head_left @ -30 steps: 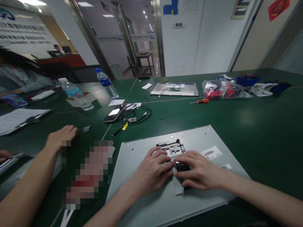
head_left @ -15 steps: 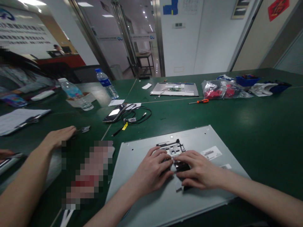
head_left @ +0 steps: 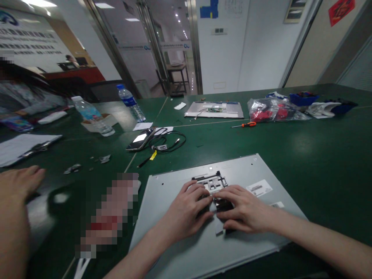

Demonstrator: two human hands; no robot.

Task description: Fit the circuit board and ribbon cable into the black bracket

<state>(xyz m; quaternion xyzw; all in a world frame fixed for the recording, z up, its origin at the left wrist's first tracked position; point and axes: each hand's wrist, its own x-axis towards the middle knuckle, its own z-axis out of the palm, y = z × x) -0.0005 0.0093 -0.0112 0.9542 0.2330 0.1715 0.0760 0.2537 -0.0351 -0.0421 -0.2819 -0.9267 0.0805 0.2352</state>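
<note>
The grey metal panel (head_left: 180, 232), the back of a flat screen by the look of it, lies face down on the green counter (head_left: 319, 155) right in front of the person, and both hands meet near its middle, just below the black bracket (head_left: 213, 181) fixed to it. The left hand (head_left: 186, 211) rests palm down with its fingers curled, the fingertips pressing at a small dark part (head_left: 223, 205); the right hand (head_left: 245, 209) comes in from the other side, fingers drawn together and pinching at the same dark part, with a pale strip (head_left: 219, 226), perhaps tape or a flat cable, running out beneath them toward the near edge. I cannot tell whether either hand has lifted the part clear of the metal. The panel looks thin, stiff and fairly light for its spread, yet likely fragile on the hidden screen side, so it is best gripped by two opposite edges and kept flat. The dark part and strip look thin, light and easily creased or torn; a fingertip pinch at the part's edge seems safer than pulling the strip. At the far left another person's hand (head_left: 17, 184) lies flat on the counter, well apart, and a screwdriver (head_left: 245, 124) lies farther back
</note>
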